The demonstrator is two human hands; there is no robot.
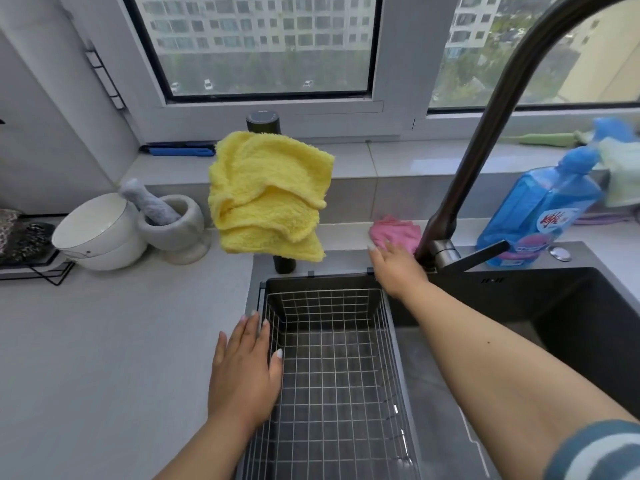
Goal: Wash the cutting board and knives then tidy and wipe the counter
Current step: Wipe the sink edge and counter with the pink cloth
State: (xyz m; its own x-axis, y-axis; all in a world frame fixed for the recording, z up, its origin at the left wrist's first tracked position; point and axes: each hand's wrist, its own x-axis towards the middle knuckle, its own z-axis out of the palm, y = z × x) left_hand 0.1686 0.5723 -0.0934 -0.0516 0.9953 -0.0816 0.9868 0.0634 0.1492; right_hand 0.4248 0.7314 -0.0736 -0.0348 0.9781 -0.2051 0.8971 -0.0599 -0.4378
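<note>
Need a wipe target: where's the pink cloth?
Head view, right of centre: pink cloth on the counter behind the sink, against the faucet base, the right hand reaching it.

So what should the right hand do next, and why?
Probably close on the pink cloth: the right hand lies open with fingertips at its edge beside the faucet base, and the counter needs wiping. The left hand rests on the wire basket.

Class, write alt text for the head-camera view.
A person's right hand reaches toward a pink cloth behind the sink, while the left hand rests on a wire basket. A yellow cloth hangs over a dark stand.
</note>
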